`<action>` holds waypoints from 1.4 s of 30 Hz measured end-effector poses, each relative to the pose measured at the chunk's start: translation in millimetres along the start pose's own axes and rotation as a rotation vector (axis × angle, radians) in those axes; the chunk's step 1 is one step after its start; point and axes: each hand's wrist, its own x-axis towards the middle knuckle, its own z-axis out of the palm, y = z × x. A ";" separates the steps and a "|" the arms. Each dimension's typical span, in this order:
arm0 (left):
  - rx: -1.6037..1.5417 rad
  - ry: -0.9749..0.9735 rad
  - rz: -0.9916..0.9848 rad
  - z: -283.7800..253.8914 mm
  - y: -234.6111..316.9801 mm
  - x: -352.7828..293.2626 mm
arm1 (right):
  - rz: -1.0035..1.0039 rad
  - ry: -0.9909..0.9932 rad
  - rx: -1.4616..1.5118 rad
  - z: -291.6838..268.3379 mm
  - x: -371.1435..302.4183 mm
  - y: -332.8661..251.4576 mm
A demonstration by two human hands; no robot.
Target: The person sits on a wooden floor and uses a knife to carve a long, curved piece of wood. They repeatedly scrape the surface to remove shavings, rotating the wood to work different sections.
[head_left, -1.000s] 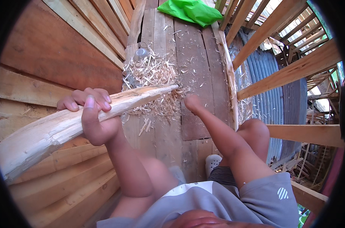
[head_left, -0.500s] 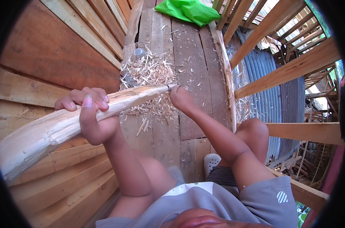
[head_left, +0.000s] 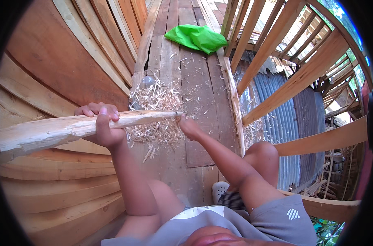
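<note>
A long, pale, roughly hewn piece of wood (head_left: 51, 130) runs from the left rim to the middle of the head view. It is thick at the left and tapers toward its right end. My left hand (head_left: 105, 123) wraps around it from below, thumb on the near side and fingers over the far edge. At the thin end, my right hand (head_left: 189, 126) is closed like a fist. A small dark bit shows between this fist and the tip, too small to name. What the right fingers grip is hidden.
Wood shavings (head_left: 160, 96) are heaped on the plank floor (head_left: 199, 147) beyond the wood, beside a clear cup-like container (head_left: 146, 82). A green bag (head_left: 196, 39) lies farther off. Plank wall (head_left: 43, 74) stands left; wooden railing (head_left: 295, 92) and corrugated metal sheets (head_left: 276, 119) are right.
The view has tilted up and shifted, so the surroundings sit lower. The wood now lies more level in the picture. Both hands keep their places along it.
</note>
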 end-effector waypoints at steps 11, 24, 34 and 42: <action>-0.047 -0.033 -0.150 10.0 16.9 -3.0 | -0.300 0.010 0.071 -6.9 -26.7 -5.8; 0.074 -0.240 -0.111 57.9 90.6 -7.5 | -0.059 -0.132 0.302 -25.2 -43.5 -19.3; 0.133 -0.520 -0.112 52.7 159.4 -4.4 | -0.098 -0.190 0.276 -25.1 -58.3 -35.5; 0.237 -0.451 -0.080 38.6 153.9 2.2 | -0.126 -0.185 0.258 -24.8 -61.6 -37.6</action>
